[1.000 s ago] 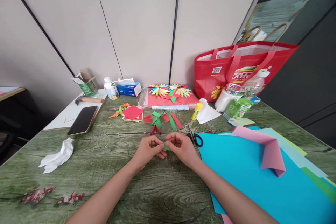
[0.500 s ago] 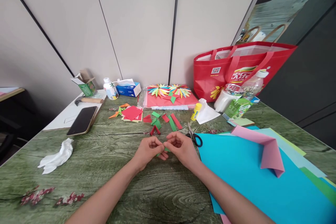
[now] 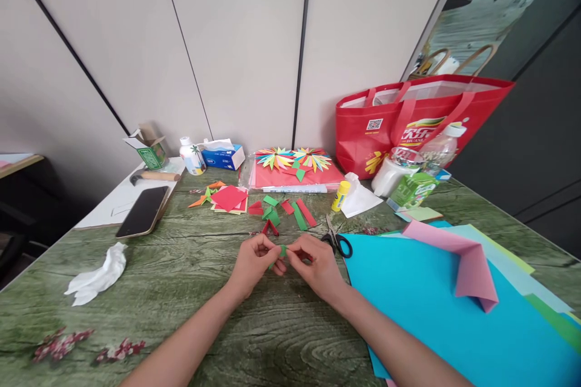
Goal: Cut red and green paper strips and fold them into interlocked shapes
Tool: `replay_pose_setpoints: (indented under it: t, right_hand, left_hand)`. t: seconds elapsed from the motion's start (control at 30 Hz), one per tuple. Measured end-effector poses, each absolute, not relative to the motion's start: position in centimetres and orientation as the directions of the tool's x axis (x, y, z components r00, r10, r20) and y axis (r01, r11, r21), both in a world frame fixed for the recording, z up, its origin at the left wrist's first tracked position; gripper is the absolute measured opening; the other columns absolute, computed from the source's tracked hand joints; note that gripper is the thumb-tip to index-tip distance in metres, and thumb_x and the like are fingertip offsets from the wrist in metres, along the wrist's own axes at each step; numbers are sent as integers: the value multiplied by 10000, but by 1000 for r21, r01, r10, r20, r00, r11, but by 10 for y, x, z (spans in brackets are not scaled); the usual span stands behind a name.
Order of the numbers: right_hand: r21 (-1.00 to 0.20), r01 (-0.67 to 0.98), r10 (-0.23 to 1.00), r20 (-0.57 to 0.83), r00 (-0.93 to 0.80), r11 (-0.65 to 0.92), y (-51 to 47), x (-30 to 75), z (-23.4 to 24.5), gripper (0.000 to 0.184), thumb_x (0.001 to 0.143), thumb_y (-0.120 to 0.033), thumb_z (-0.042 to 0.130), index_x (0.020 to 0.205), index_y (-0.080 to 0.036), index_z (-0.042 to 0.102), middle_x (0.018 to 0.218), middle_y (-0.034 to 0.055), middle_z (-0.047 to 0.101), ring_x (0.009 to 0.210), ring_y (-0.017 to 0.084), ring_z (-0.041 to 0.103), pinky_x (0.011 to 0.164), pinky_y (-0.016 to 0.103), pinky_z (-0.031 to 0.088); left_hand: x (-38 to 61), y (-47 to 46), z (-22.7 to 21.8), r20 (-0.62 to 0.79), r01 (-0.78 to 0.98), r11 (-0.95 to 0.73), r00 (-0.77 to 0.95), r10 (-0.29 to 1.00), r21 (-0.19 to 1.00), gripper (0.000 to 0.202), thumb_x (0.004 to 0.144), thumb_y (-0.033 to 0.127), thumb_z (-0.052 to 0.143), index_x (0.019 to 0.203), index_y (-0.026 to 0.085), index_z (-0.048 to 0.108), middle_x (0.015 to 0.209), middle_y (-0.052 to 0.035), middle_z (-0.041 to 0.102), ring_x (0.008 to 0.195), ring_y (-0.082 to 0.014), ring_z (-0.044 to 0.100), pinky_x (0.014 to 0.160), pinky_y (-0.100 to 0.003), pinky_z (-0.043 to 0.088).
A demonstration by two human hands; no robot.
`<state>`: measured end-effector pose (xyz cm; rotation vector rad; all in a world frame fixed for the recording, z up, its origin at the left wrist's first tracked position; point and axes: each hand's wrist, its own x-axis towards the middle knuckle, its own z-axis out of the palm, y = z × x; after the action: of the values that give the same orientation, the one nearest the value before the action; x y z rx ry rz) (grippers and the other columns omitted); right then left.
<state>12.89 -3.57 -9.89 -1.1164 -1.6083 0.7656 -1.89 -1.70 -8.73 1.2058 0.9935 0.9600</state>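
Observation:
Between both hands is a small green paper piece point(image 3: 284, 250), mostly covered by fingers. My left hand point(image 3: 256, 260) pinches it between thumb and forefinger. From the other side, my right hand point(image 3: 315, 263) pinches its edge, the fingers curled. Just beyond the fingertips lies a folded red paper piece point(image 3: 270, 228). Farther back are folded green pieces point(image 3: 271, 215), a green strip point(image 3: 299, 216) and a red strip point(image 3: 307, 213). Black-handled scissors point(image 3: 334, 240) rest beside my right hand, touching or close to the blue sheets.
Large blue paper point(image 3: 408, 290) with a folded pink sheet point(image 3: 472, 266) covers the right side. A glue stick point(image 3: 340, 196) stands behind the scissors. A red bag point(image 3: 408, 127) stands back right. On the left lie a phone point(image 3: 143, 210), a hammer point(image 3: 157, 176) and a crumpled tissue point(image 3: 98, 275).
My right hand's fingers have shifted and turned slightly, and more of the green paper shows between the fingertips. The view has tilted slightly.

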Motion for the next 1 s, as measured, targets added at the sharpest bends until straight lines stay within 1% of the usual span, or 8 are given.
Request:
replay_pose_setpoints:
  t: [0.1, 0.2, 0.3, 0.43, 0.53, 0.63, 0.87, 1.0]
  right_hand:
    - [-994, -75, 991, 81, -107, 73, -33, 127, -97, 229, 740, -389, 591, 727, -162, 621, 633, 25, 592, 583, 142, 572, 559, 268, 467]
    - [-859, -403, 941, -231, -247, -316, -29, 129, -96, 316, 707, -456, 617, 692, -140, 611, 597, 14, 606, 562, 117, 602, 568, 241, 500]
    - [-732, -476, 867, -344, -359, -488, -27, 132, -98, 268, 615, -364, 731, 635, -137, 590, 548, -16, 596, 536, 82, 598, 553, 183, 489]
    - [-774, -415, 862, -324, -390, -479, -27, 134, -99, 258, 583, -329, 756, 644, -131, 602, 521, -26, 591, 492, 54, 551, 510, 158, 441]
    - [-903, -289, 919, -217, -330, -318, -28, 135, -99, 244, 575, -316, 759, 662, -130, 629, 512, -33, 586, 454, 45, 485, 468, 170, 383]
    - [-955, -222, 950, -133, -282, -199, -27, 135, -98, 235, 563, -310, 763, 650, -133, 634, 511, -39, 579, 453, 48, 459, 465, 185, 365]
    - [-771, -422, 858, -307, -411, -478, -26, 135, -100, 296, 645, -406, 697, 669, -135, 581, 588, 1, 620, 571, 89, 597, 609, 220, 469]
    - [-812, -387, 872, -276, -404, -437, -26, 136, -101, 285, 598, -352, 745, 650, -126, 579, 569, -5, 614, 534, 69, 564, 548, 183, 436]
  left_hand:
    - [-21, -16, -86, -70, -59, 90, 280, 957, 994, 209, 709, 268, 626, 624, 142, 483, 476, 7, 620, 423, -126, 581, 439, -244, 490]
    - [-22, -15, -85, -34, -36, 47, 315, 949, 998, 195, 705, 256, 631, 637, 140, 491, 484, 5, 625, 421, -122, 579, 442, -243, 492]
    - [-21, -16, -84, -23, 0, 24, 342, 939, 1000, 194, 694, 247, 640, 636, 139, 490, 481, 6, 621, 422, -125, 582, 442, -244, 493]
    - [-21, -19, -83, -39, 38, 27, 348, 937, 999, 198, 701, 256, 630, 627, 140, 488, 462, 11, 609, 399, -114, 566, 421, -228, 477]
    - [-21, -19, -84, -54, 52, 37, 364, 930, 998, 194, 710, 258, 618, 625, 139, 491, 455, 8, 606, 382, -106, 548, 403, -216, 461]
    - [-21, -19, -85, -55, 56, 36, 375, 926, 998, 189, 718, 257, 610, 626, 136, 498, 466, -1, 612, 385, -107, 549, 406, -218, 458]
    - [-22, -17, -86, -46, 25, 39, 367, 929, 999, 181, 707, 247, 628, 649, 138, 495, 490, 4, 616, 380, -107, 550, 395, -214, 452]
    - [-21, -19, -84, -54, 26, 48, 393, 918, 999, 184, 703, 249, 629, 640, 133, 501, 506, -7, 624, 397, -115, 566, 410, -226, 468]
